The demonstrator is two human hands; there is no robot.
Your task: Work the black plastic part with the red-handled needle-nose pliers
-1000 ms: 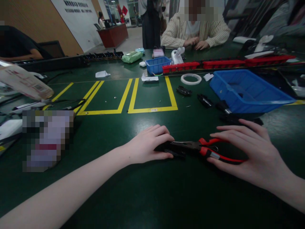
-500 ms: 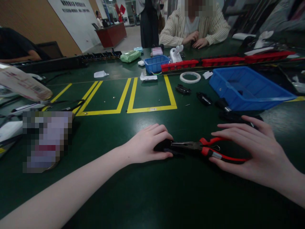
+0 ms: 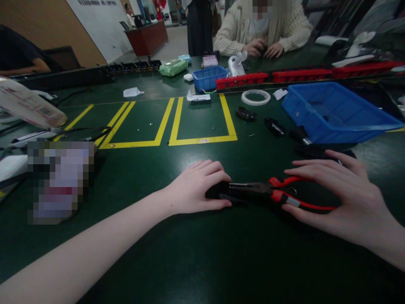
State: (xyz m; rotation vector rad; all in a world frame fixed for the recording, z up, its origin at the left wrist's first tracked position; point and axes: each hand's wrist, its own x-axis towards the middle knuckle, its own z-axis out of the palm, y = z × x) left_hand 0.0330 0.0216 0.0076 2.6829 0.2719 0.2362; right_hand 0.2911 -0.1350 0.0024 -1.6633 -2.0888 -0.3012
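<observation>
My left hand (image 3: 202, 185) is closed around a black part (image 3: 218, 191) low over the green table, its fingers on top and the thumb along the near side. The part's exact kind is hidden by the hand and its dark colour. In my right hand (image 3: 344, 198) are long-nose pliers (image 3: 281, 192) with red handles, the fingers on the far handle and the thumb on the near one. The handles are spread somewhat. The pliers' jaws point left and reach the black part beside my left fingertips; whether they grip it cannot be made out.
A large blue bin (image 3: 335, 114) stands at the right, with several black parts such as this one (image 3: 274, 126) beside it. Farther back lie a tape roll (image 3: 255, 98), a small blue bin (image 3: 209, 79) and red racks (image 3: 302, 76). Yellow tape (image 3: 202, 140) marks the table. A co-worker (image 3: 262, 33) sits opposite.
The view has shifted slightly, so the table's things sit a little higher in it. Both hands keep their hold, and the pliers show slightly farther right.
</observation>
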